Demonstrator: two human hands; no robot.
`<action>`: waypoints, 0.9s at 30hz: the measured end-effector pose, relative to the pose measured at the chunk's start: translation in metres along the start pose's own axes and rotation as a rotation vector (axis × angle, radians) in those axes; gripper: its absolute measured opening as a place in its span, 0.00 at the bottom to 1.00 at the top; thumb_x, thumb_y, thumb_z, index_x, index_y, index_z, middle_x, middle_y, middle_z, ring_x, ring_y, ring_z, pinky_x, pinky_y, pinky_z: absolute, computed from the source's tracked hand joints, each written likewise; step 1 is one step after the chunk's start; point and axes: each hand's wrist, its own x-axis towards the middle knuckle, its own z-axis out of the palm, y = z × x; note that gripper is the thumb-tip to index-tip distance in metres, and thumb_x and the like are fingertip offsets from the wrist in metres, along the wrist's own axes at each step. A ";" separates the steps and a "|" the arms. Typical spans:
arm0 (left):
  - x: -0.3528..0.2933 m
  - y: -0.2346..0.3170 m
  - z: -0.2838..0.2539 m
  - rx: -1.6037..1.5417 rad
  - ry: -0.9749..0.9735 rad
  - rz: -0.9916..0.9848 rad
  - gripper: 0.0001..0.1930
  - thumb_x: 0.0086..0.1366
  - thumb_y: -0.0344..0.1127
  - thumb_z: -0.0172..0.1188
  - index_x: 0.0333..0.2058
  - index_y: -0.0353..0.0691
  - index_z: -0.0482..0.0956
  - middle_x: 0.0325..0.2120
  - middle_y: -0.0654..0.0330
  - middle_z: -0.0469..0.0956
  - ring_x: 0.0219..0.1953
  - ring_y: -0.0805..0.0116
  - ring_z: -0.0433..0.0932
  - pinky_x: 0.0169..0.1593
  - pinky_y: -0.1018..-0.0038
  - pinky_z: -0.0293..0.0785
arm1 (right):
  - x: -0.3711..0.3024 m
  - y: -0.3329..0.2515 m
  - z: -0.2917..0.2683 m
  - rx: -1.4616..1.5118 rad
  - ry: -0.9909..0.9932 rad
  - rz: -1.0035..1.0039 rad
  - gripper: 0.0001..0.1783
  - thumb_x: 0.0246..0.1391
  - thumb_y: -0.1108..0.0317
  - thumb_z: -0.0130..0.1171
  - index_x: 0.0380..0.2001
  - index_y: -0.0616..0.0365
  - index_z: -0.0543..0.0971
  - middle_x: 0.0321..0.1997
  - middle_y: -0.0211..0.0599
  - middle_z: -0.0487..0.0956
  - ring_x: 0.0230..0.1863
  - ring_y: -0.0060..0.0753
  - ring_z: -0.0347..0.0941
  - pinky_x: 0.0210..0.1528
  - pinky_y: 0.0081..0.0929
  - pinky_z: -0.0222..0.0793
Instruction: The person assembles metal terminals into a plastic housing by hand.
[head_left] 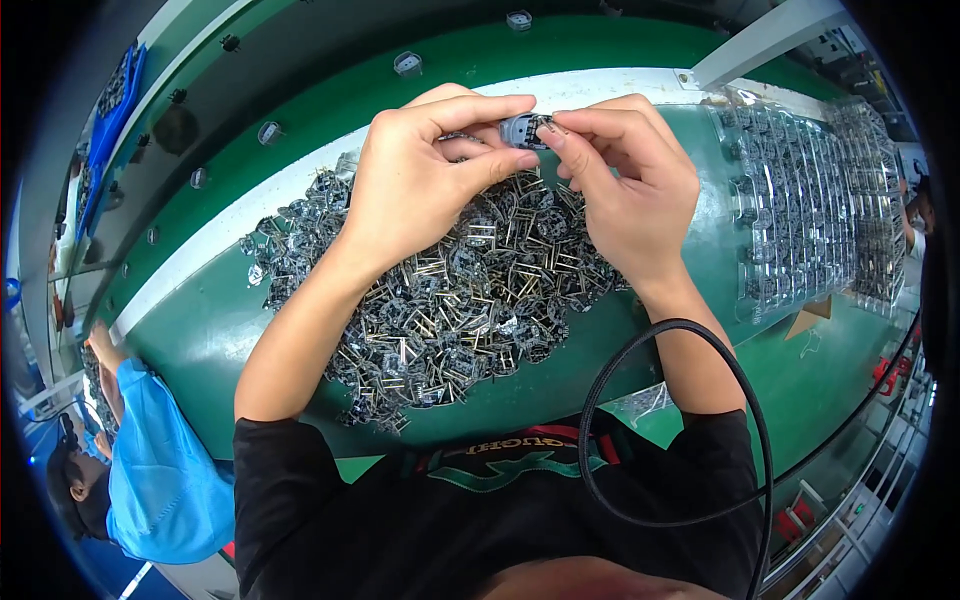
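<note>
Above the far side of a heaped pile, my left hand (415,175) closes thumb and forefinger round a small grey plastic housing (516,131). Its other fingers curl behind, partly hidden. My right hand (637,185) meets it from the right, thumb and forefinger pinching a small dark circuit part (541,130) against the housing's right side. How deep that part sits in the housing, I cannot tell. Below both hands spreads the pile of small dark circuit parts (470,310) with brass-coloured pins.
Clear plastic trays of parts (795,210) stand on the green table (205,310) at the right. Beyond its pale far edge, spaced-out housings (408,64) line a dark belt. A black cable (592,440) loops by my right forearm. A person in blue (165,475) sits at the left.
</note>
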 end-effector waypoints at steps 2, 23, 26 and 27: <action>0.001 -0.001 -0.003 -0.030 -0.016 -0.022 0.22 0.54 0.14 0.64 0.49 0.31 0.79 0.38 0.60 0.73 0.36 0.77 0.78 0.43 0.83 0.79 | 0.001 -0.002 0.000 -0.007 0.021 -0.014 0.05 0.47 0.78 0.69 0.29 0.61 0.83 0.28 0.31 0.78 0.24 0.18 0.74 0.22 0.14 0.68; 0.007 -0.014 -0.008 -0.187 -0.036 -0.083 0.14 0.60 0.22 0.65 0.46 0.32 0.82 0.35 0.59 0.81 0.35 0.76 0.79 0.41 0.82 0.76 | 0.011 0.007 -0.018 0.398 -0.325 0.524 0.09 0.57 0.73 0.61 0.40 0.64 0.83 0.30 0.32 0.83 0.23 0.17 0.75 0.25 0.15 0.71; 0.020 -0.008 -0.014 -0.117 0.003 -0.149 0.14 0.61 0.25 0.63 0.46 0.32 0.82 0.34 0.56 0.84 0.35 0.74 0.81 0.43 0.79 0.77 | 0.025 0.024 -0.036 0.257 -0.305 0.461 0.10 0.58 0.74 0.58 0.42 0.63 0.83 0.32 0.34 0.84 0.24 0.17 0.75 0.25 0.16 0.72; 0.030 -0.005 -0.016 -0.063 0.047 -0.139 0.14 0.61 0.27 0.62 0.46 0.32 0.82 0.34 0.57 0.84 0.35 0.74 0.81 0.43 0.79 0.77 | 0.031 0.030 -0.045 0.074 -0.261 0.439 0.10 0.58 0.72 0.58 0.42 0.61 0.83 0.32 0.34 0.84 0.27 0.20 0.77 0.28 0.20 0.72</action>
